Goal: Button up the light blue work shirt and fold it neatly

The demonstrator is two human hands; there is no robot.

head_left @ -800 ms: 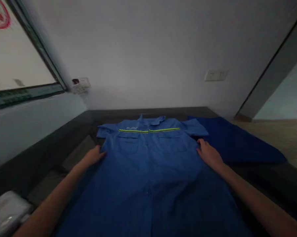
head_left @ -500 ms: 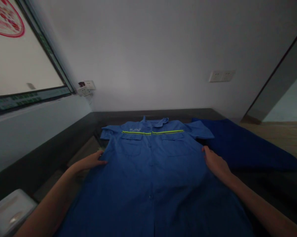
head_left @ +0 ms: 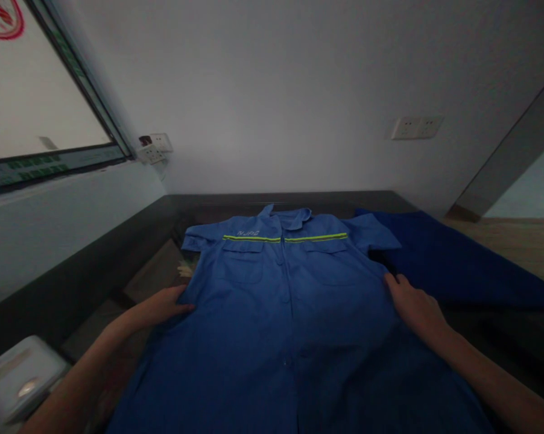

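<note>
A blue short-sleeved work shirt (head_left: 254,307) lies spread front side up, its collar toward the wall. Yellow-green stripes cross the chest above two flapped pockets, and white lettering sits over one stripe. At the shirt's left side edge, below the sleeve, my left hand (head_left: 166,304) grips the cloth between thumb and fingers. My right hand (head_left: 414,304) pinches the opposite side edge, a little below the other sleeve. The lower part of the shirt runs out of the bottom of the view.
Darker blue cloth (head_left: 448,259) lies to the right, partly under the shirt's sleeve. A white box-like object (head_left: 23,374) stands at lower left. The dark table (head_left: 281,198) meets the wall, which carries sockets (head_left: 417,128). A window frame (head_left: 50,166) is at left.
Both hands have come slightly nearer and a little farther apart, still on the shirt's sides. The front placket has shifted and creased near the chest. The camera view has tilted down slightly.
</note>
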